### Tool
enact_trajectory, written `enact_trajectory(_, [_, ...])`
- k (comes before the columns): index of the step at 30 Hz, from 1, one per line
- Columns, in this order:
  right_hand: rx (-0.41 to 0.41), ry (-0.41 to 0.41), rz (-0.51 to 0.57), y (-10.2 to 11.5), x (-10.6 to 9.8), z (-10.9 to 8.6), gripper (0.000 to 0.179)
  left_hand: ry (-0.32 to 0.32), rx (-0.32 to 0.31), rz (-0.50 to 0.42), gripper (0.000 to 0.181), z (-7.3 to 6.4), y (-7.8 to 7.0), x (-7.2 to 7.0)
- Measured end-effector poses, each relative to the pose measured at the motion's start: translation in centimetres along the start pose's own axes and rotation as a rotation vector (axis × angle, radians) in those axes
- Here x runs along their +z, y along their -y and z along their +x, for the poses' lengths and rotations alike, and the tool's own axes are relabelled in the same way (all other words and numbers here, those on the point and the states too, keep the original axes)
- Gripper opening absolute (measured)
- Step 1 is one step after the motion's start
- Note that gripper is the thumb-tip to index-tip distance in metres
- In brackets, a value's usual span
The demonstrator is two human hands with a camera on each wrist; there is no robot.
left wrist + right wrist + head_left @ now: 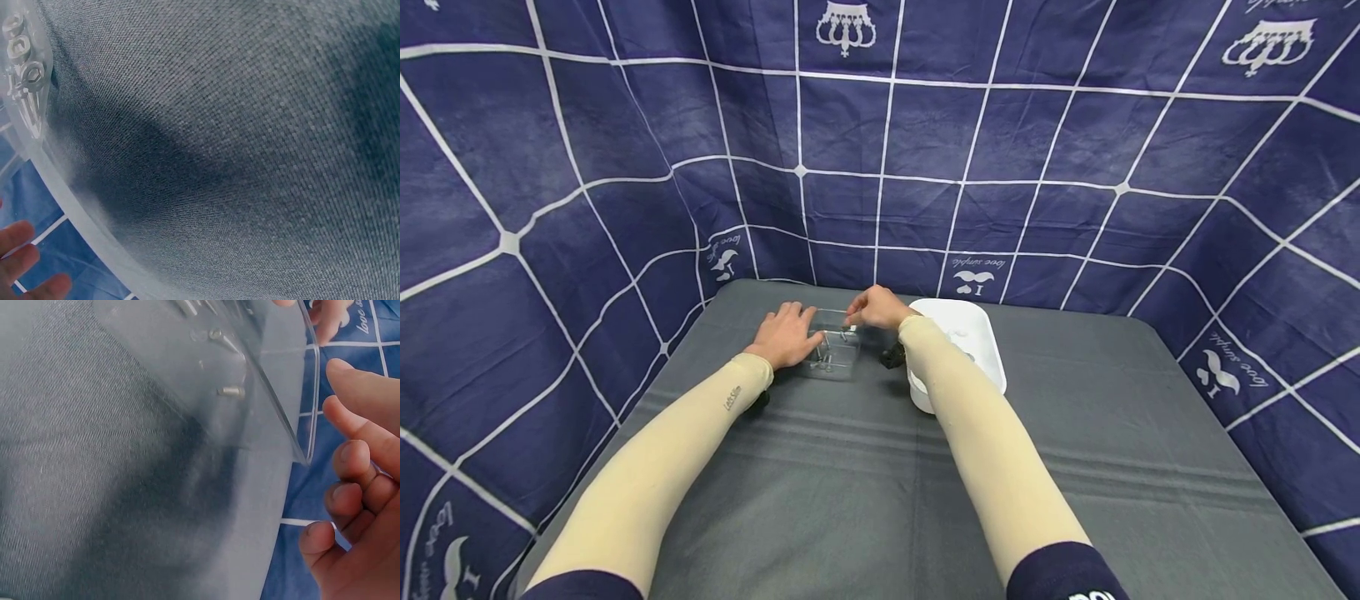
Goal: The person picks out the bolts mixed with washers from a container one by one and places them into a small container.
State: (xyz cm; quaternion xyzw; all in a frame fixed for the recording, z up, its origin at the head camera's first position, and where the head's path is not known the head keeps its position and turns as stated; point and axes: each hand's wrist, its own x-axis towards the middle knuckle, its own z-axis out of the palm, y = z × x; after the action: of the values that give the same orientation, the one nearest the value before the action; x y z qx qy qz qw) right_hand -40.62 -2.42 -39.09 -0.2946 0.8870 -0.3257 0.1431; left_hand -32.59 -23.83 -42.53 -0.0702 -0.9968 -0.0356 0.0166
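A clear plastic box (831, 372) with dividers stands at the back left of the grey table. Metal bolts (231, 392) lie inside it, and several nuts (28, 74) show through its wall in the left wrist view. My left hand (784, 335) rests at the box's left side, fingers spread and thumb on its rim. Over the back right corner is my right hand (880, 308), its lower fingers curled in. In the right wrist view its thumb and forefinger are slightly apart beside the box's edge, and nothing shows between them.
A white plastic tub (992, 354) stands right of the box, partly under my right forearm, with small pieces inside. Dark devices sit under both wrists. A blue cloth (925, 125) with white lines hangs behind and beside the grey table (820, 500).
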Motion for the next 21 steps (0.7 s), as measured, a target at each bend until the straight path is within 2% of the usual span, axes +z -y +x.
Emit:
enact_trajectory(14, [0.026, -0.059, -0.028, -1.3, -1.4, -1.1, 0.022, -0.021, 0.030, 0.004, 0.064, 0.0, -0.1, -0.2])
enact_trajectory(21, [0.018, -0.101, -0.025, -1.6, -2.4, -1.7, 0.024, -0.051, 0.052, 0.000, 0.062, 0.3, -0.3, -0.2])
